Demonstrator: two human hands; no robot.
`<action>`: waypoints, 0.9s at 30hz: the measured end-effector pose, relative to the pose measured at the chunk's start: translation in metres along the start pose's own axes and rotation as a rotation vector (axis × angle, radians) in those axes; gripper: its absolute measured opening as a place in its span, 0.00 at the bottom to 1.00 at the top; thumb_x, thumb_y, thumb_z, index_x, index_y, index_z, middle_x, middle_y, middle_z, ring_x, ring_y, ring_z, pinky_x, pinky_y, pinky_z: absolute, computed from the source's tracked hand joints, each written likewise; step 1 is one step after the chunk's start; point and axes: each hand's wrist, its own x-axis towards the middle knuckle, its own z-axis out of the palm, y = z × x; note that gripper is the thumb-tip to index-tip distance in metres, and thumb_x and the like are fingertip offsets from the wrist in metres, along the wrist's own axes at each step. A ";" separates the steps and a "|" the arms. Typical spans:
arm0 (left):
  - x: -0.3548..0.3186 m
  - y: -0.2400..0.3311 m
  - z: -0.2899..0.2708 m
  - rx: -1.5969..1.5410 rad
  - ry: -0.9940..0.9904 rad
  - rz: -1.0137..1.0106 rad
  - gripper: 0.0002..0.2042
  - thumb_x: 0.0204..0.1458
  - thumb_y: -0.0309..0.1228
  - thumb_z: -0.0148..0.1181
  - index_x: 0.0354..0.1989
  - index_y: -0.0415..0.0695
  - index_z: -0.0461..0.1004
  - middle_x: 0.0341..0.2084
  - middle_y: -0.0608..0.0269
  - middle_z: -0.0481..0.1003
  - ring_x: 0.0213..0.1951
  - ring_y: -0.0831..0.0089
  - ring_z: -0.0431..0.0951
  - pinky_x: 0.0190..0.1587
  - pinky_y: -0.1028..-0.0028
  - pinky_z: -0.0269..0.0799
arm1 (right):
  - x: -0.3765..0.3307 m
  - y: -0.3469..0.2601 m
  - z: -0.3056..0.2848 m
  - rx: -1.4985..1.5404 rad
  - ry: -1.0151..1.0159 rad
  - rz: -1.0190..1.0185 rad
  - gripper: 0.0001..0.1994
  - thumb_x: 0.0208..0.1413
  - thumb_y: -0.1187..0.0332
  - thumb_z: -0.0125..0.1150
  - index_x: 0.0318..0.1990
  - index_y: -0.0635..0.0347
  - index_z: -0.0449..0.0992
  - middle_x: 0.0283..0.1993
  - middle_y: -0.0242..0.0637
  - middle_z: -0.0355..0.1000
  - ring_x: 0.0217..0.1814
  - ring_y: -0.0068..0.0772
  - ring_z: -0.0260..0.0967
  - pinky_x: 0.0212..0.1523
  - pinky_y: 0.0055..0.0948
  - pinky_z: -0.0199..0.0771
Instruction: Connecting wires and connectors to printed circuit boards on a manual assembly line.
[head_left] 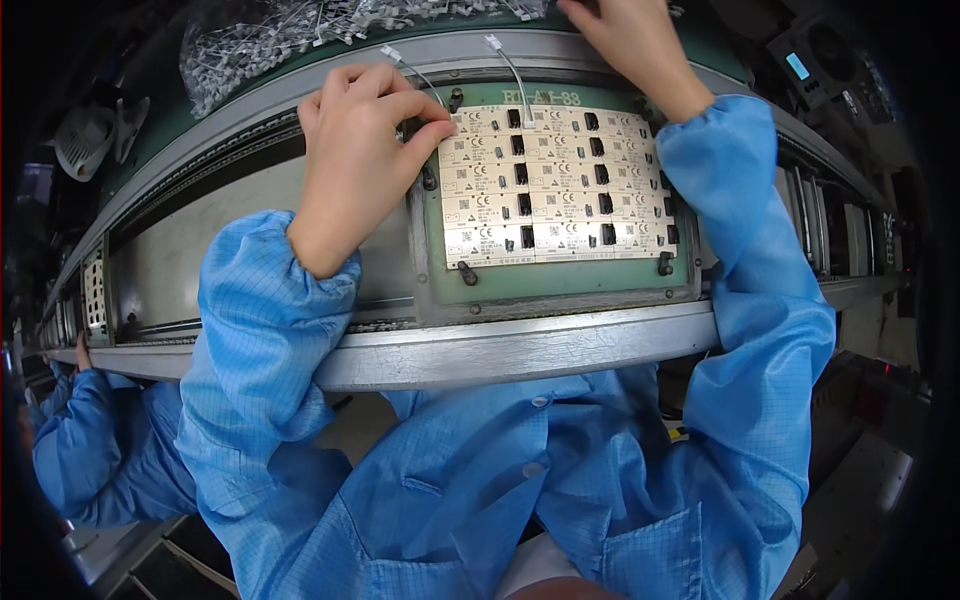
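Pale, gridded circuit panel (555,185) — left hand (360,150) fingers (425,125) pinching its corner.

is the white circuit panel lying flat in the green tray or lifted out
Flat in: the circuit panel sits level inside the green tray, left hand pressing its corner.

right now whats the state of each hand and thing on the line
left hand: fingertips pinching at the panel's top left corner
right hand: reaching into the pile of white parts
circuit board panel: flat in the green carrier
green carrier: sitting between the conveyor rails
two white wire leads: plugged along the panel's top edge
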 end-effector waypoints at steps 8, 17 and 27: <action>-0.004 0.006 -0.004 0.017 -0.020 -0.025 0.03 0.49 0.31 0.69 0.32 0.50 0.86 0.35 0.73 0.77 0.53 0.62 0.70 0.54 0.57 0.56 | -0.037 0.005 -0.068 0.258 0.147 0.058 0.05 0.55 0.74 0.65 0.35 0.67 0.77 0.30 0.48 0.76 0.32 0.45 0.76 0.34 0.36 0.74; -0.010 0.037 -0.026 0.216 -0.155 0.231 0.08 0.52 0.32 0.64 0.36 0.44 0.85 0.46 0.63 0.76 0.58 0.56 0.69 0.58 0.53 0.62 | -0.105 0.009 -0.074 0.180 0.147 0.015 0.06 0.61 0.74 0.65 0.42 0.66 0.79 0.37 0.35 0.79 0.39 0.26 0.76 0.40 0.24 0.75; 0.180 0.046 0.034 0.319 -0.150 0.297 0.10 0.49 0.31 0.62 0.37 0.40 0.82 0.32 0.51 0.82 0.41 0.52 0.82 0.46 0.52 0.76 | -0.121 0.007 -0.046 0.066 0.051 -0.195 0.04 0.54 0.70 0.68 0.36 0.57 0.79 0.34 0.31 0.75 0.42 0.35 0.72 0.47 0.34 0.65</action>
